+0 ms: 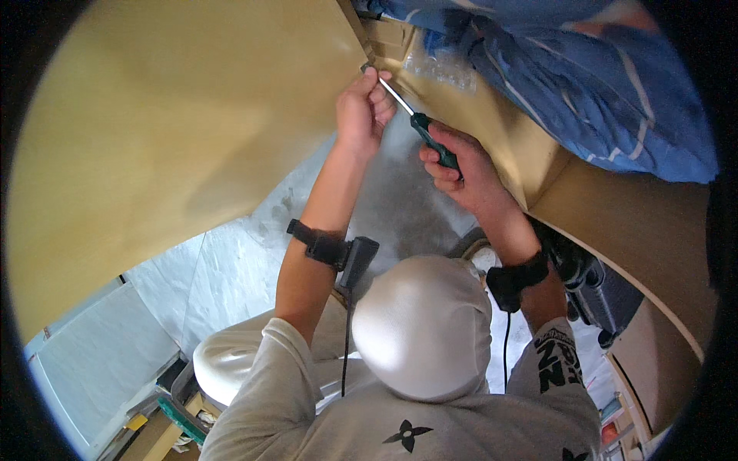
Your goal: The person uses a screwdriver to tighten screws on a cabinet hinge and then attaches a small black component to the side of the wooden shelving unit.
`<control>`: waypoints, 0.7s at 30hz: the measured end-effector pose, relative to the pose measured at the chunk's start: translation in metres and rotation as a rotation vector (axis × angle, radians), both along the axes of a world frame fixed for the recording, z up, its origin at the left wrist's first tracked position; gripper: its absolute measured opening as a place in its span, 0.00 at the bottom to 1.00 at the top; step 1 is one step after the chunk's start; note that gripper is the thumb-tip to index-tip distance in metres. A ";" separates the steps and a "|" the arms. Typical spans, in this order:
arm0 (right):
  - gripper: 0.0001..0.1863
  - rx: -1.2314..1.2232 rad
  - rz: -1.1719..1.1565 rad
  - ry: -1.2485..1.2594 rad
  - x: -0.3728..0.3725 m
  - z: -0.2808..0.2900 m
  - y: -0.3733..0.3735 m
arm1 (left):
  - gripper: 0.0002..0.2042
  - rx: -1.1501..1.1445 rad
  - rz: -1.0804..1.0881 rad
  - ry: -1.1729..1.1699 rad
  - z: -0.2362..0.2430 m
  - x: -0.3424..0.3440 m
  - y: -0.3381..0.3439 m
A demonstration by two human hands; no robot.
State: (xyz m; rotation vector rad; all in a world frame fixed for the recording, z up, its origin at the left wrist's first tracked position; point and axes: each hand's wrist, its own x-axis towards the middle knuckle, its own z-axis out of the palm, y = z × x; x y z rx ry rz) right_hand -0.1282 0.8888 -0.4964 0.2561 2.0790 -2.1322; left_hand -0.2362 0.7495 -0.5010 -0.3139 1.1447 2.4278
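A screwdriver (pixel 439 144) with a dark green handle and a bare metal shaft slants up to the left. My right hand (pixel 470 167) is wrapped round its handle. At the upper edge of a large pale wooden panel (pixel 177 115), my left hand (pixel 363 114) has its thumb and fingers drawn together beside the shaft's far end. A small grey metal piece (pixel 364 68) shows at the thumb tip, by the panel's corner. The driver's tip and whatever lies between the left fingers are hidden.
Blue patterned cloth (pixel 569 84) hangs over a wooden board (pixel 623 200) on the right. Clear bubble wrap (pixel 442 71) lies behind my hands. Below them is grey flooring (pixel 407 200). A pale rounded form (pixel 421 330), apparently my knee, rises under my arms. Black gear (pixel 596 284) stands at right.
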 end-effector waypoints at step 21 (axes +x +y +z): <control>0.21 -0.026 0.049 -0.096 0.018 -0.001 0.034 | 0.13 -0.180 -0.200 -0.181 -0.039 0.030 -0.017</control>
